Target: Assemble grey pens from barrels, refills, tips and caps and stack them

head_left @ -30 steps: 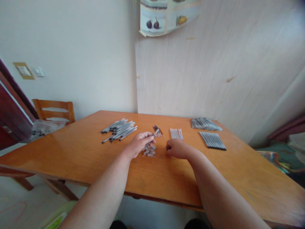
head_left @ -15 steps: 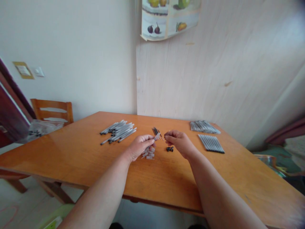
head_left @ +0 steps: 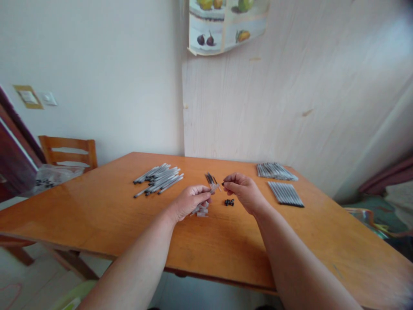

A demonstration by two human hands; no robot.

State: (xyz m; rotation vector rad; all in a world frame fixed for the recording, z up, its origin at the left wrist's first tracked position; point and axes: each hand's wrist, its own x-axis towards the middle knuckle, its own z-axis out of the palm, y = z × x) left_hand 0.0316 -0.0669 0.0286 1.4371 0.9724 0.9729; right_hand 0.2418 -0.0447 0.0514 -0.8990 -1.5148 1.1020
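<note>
My left hand point(head_left: 192, 201) is closed, thumb and fingers pinching a clear pen cap point(head_left: 213, 188). A small pile of similar clear caps point(head_left: 202, 211) lies under and beside its fingers. Opposite, the closed fingertips of my right hand point(head_left: 242, 190) pinch a small black plug point(head_left: 223, 184), a short gap away from the cap. Several more black plugs point(head_left: 229, 202) sit in a cluster below my right hand. Just beyond both hands are thin dark pen refills point(head_left: 210, 178), their near ends partly hidden by the left hand's cap.
On the wooden table point(head_left: 219, 249), a loose heap of grey pens point(head_left: 161, 178) lies to the left. At the right are a neat row of pens point(head_left: 285, 193) and, behind it, another bundle point(head_left: 276, 171). A chair point(head_left: 69, 150) with a plastic bag point(head_left: 53, 176) stands far left.
My hands stay nearly in place, both still pinching. The cap in my left hand has tilted or turned a little. The whole view has shifted slightly.
</note>
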